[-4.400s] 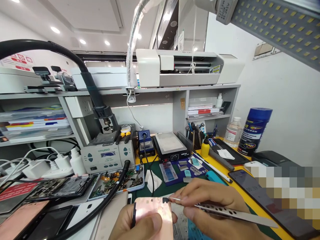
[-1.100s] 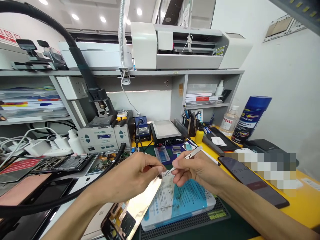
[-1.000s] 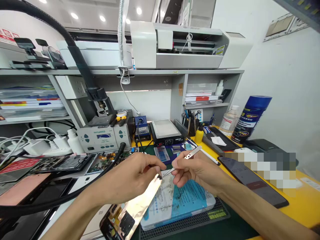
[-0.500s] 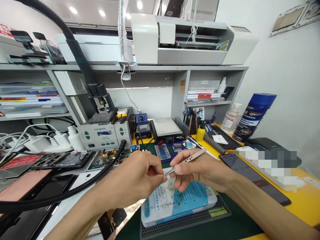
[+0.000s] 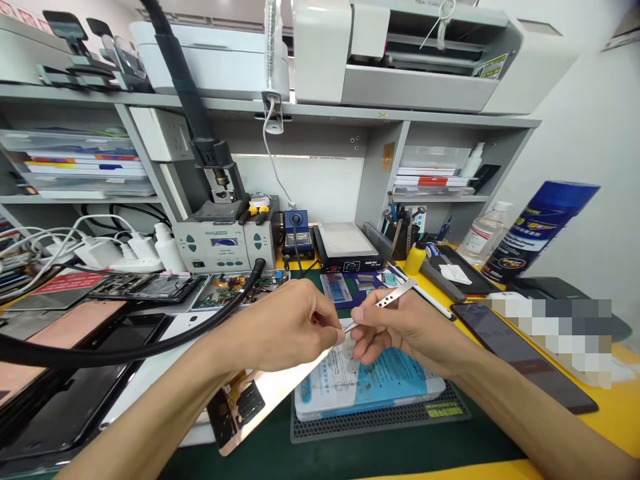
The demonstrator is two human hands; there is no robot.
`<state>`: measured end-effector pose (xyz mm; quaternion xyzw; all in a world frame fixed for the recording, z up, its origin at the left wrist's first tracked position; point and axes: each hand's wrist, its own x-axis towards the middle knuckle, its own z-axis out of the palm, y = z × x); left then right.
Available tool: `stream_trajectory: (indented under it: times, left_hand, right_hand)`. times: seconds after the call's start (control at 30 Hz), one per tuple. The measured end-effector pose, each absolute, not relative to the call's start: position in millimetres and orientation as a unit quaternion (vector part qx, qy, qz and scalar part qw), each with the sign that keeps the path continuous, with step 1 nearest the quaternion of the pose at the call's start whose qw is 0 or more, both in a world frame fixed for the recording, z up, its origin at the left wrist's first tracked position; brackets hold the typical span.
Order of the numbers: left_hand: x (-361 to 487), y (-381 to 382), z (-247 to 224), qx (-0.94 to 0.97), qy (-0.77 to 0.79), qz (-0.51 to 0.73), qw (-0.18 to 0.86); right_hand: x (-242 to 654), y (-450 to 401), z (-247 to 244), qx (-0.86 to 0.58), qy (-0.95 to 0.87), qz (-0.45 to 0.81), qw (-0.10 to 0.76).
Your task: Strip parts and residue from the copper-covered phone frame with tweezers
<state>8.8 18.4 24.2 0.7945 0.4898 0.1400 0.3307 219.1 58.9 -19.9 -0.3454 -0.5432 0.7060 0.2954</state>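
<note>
Head view: left hand [image 5: 295,330] grips shiny panel [image 5: 285,388], slanting below it. Right hand [image 5: 400,327] pinches tweezers [image 5: 397,294], tips by left fingertips; contact hidden. Fine tweezer work in hand, seemingly; next move calls for steady, light tips.

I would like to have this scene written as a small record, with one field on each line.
Left hand: holds shiny copper-coloured panel near its far end
Right hand: holds metal tweezers, pointing towards the left fingers
Below hands: blue-and-white box on dark mat
Left side: black hose, charging plugs
Right side: dark phone, blue spray can
</note>
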Motion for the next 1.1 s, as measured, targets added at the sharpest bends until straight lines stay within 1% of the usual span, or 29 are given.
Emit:
stream_trajectory:
  times: [0.23, 0.43, 0.63, 0.73, 0.83, 0.87, 0.9, 0.93, 0.97, 1.0, 1.03, 1.07, 1.1]
  left_hand:
    - [7, 18, 23, 0.805, 0.471, 0.145, 0.331]
    - [7, 20, 24, 0.808, 0.466, 0.138, 0.334]
    - [4, 21, 25, 0.808, 0.459, 0.167, 0.33]
    - [1, 17, 28, 0.791, 0.478, 0.224, 0.31]
    - [7, 3, 25, 0.735, 0.537, 0.353, 0.214]
    - [12, -4, 22, 0.71, 0.543, 0.389, 0.222]
    - [18, -12, 16, 0.678, 0.534, 0.412, 0.291]
    - [25, -20, 10, 0.611, 0.508, 0.421, 0.437]
    - [33, -27, 4, 0.501, 0.47, 0.416, 0.595]
    - [40, -33, -3, 0.381, 0.446, 0.411, 0.698]
    - [48, -36, -8, 0.277, 0.437, 0.423, 0.744]
    - [54, -38, -12, 0.191, 0.433, 0.435, 0.766]
    - [59, -38, -14, 0.135, 0.433, 0.461, 0.763]
  right_hand:
    - [220, 60, -18, -0.372, -0.557, 0.691, 0.272]
    - [224, 62, -19, -0.323, -0.565, 0.712, 0.264]
    - [223, 66, -22, -0.331, -0.55, 0.71, 0.289]
    - [222, 68, -24, -0.335, -0.532, 0.717, 0.302]
    - [223, 69, -25, -0.339, -0.522, 0.708, 0.334]
    - [223, 69, -25, -0.339, -0.518, 0.705, 0.345]
    - [224, 69, -25, -0.34, -0.516, 0.703, 0.354]
    - [224, 69, -24, -0.339, -0.514, 0.701, 0.359]
    - [224, 68, -24, -0.338, -0.513, 0.701, 0.363]
    - [224, 67, -23, -0.335, -0.513, 0.7, 0.366]
    - [224, 66, -22, -0.331, -0.514, 0.701, 0.367]
    - [224, 64, -22, -0.326, -0.517, 0.702, 0.366]
    - [223, 63, -21, -0.319, -0.522, 0.703, 0.364]
